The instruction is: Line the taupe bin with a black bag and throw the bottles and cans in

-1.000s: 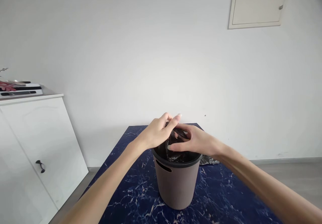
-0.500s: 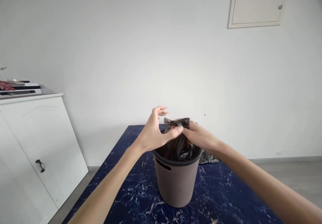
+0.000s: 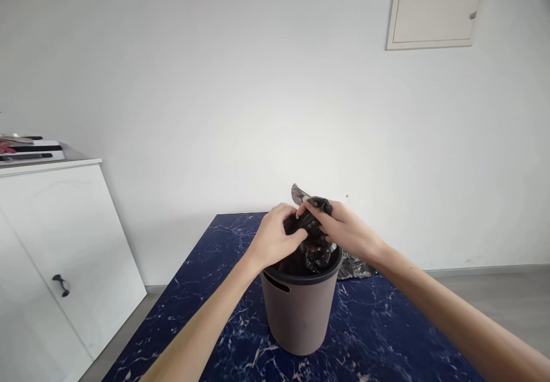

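A black plastic garbage bag (image 3: 317,251) sits bunched inside a taupe trash can (image 3: 299,316) with a dark rim and a slot handle. Its gathered top rises above the rim. My right hand (image 3: 341,226) grips that top, with a loose tip of plastic sticking up past the fingers. Just below and to the left, my left hand (image 3: 277,234) curls its thumb and fingers round the neck of the bag; its far fingertips are partly hidden by the plastic.
The can stands on a blue marble-patterned table (image 3: 232,336). More crumpled black plastic (image 3: 356,268) lies behind it on the right. A white cabinet (image 3: 73,244) stands at the left, and a pale wall (image 3: 193,113) rises behind the table.
My left hand has come in from open, spread fingers and closed round the bag's neck. My right hand has bunched the bag's top tighter, its fingers now wrapped over it.
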Demonstrator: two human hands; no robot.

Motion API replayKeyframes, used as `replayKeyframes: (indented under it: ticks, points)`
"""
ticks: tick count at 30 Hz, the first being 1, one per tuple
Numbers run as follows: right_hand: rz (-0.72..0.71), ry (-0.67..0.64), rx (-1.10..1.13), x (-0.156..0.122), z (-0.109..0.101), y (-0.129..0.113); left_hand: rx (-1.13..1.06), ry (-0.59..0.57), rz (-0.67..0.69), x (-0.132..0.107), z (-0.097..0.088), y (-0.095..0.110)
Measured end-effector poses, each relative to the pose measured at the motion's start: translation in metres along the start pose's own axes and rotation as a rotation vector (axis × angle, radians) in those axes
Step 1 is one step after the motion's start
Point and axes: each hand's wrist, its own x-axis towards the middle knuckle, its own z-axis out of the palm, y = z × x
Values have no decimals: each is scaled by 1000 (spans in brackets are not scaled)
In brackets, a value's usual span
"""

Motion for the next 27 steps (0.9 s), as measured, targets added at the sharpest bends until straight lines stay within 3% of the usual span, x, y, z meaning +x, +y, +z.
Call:
replayKeyframes:
  ticks: [2,7,18,27]
  points:
    - [25,3,51,0,0,0,-52,23,27,-1,2,-1]
    - [108,-17,200,0,1,-3,-252,-54,0,-1,7,-4]
    - [123,-3,345,0,-1,4,-643,-87,-262,6,7,-12]
    - [117,-96,612,-3,-13,8,-981,79,-297,14,1,-19]
